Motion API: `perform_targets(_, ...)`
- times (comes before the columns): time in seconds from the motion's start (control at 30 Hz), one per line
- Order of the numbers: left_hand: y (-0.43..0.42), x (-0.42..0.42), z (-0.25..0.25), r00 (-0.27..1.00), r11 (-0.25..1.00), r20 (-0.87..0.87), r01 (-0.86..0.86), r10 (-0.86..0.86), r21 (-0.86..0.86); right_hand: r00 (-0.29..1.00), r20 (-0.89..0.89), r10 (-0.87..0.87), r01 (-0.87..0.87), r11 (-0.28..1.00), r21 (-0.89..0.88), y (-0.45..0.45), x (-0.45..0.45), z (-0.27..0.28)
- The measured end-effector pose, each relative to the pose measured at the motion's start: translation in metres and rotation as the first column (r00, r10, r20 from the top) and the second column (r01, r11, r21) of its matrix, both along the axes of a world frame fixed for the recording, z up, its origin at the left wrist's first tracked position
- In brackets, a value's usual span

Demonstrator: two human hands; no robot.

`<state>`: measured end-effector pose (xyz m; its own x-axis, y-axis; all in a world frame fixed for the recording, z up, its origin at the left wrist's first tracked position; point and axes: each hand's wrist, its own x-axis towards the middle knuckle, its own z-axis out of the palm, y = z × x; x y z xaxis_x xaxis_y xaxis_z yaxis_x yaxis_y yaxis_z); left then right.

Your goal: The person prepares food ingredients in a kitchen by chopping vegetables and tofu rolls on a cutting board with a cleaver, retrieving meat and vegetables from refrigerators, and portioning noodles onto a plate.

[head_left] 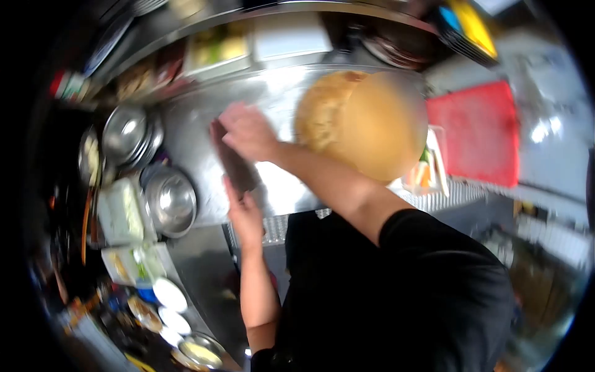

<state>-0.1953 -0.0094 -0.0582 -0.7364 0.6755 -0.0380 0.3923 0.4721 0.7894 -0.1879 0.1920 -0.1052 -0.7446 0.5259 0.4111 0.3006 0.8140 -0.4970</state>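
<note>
In right hand, fingers curled: one dark flat object, ten o'clock from centre; right forearm toward four. At object's lower end, left hand, finger grip impossible to tell, left forearm toward six. One red board, half past two.

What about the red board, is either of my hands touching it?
No, the right hand and left hand are both at the dark blade-like tool, away from the red board.
</note>
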Motion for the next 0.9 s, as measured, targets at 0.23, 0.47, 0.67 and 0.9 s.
perform_targets(0.23, 0.036, 0.054, 0.031, 0.938, 0.971, -0.256, 0.214, -0.235, -0.108, 0.962, -0.047, -0.270, 0.274, 0.940, 0.204, 0.035, 0.155, 0.090)
perform_targets(0.47, 0.108, 0.142, -0.003, 0.594, 0.836, -0.606, 0.488, -0.529, -0.251, 0.475, 0.203, -0.856, 0.836, 0.511, 0.197, 0.061, 0.446, 0.035)
perform_targets(0.67, 0.132, 0.206, 0.022, 0.594, 0.759, -0.538, 0.636, -0.598, -0.142, 0.521, 0.318, -0.792, 0.852, 0.463, -0.243, 0.080, 0.523, -0.011)
perform_targets(0.9, 0.178, 0.245, 0.055, 0.449, 0.795, 0.657, 0.366, -0.606, 0.483, 0.716, -0.394, -0.576, -0.466, 0.026, -0.885, 0.061, 0.471, 0.101)
